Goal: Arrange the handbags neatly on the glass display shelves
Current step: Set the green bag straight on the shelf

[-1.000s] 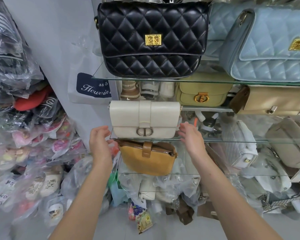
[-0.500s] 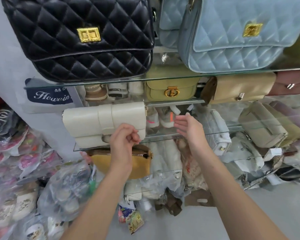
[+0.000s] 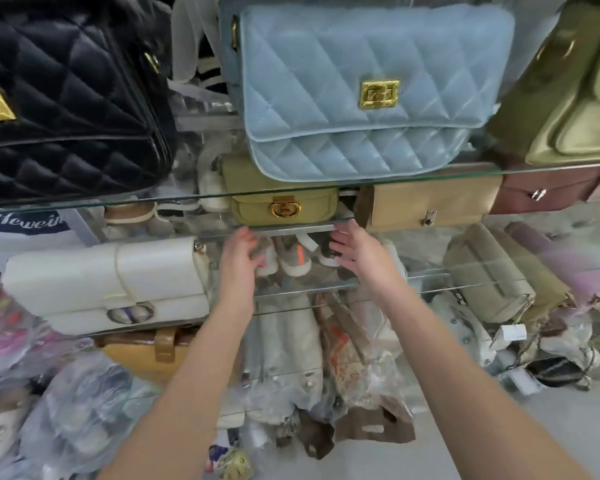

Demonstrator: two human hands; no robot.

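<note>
Glass shelves hold handbags. A small olive-green bag [image 3: 284,199] with a gold clasp sits on the second shelf [image 3: 291,227], under a light blue quilted bag [image 3: 361,91] on the top shelf [image 3: 194,199]. My left hand [image 3: 239,258] and right hand [image 3: 355,252] are raised just below the olive bag, fingers relaxed, holding nothing. A cream bag [image 3: 108,282] sits left of my left hand, with a mustard bag [image 3: 153,348] beneath it. A black quilted bag [image 3: 66,98] is at top left and a tan bag [image 3: 430,202] right of the olive one.
An olive-gold bag [image 3: 575,98] and a brown bag [image 3: 548,192] sit at the right. Khaki bags [image 3: 492,271] lie on the third shelf. Shoes [image 3: 291,261] stand behind the glass between my hands. Plastic-wrapped goods [image 3: 77,420] pile up at lower left and under the shelves.
My view has shifted right. Both hands left the cream bag and moved up and right to just under the olive-green bag. My left hand has uncurled.
</note>
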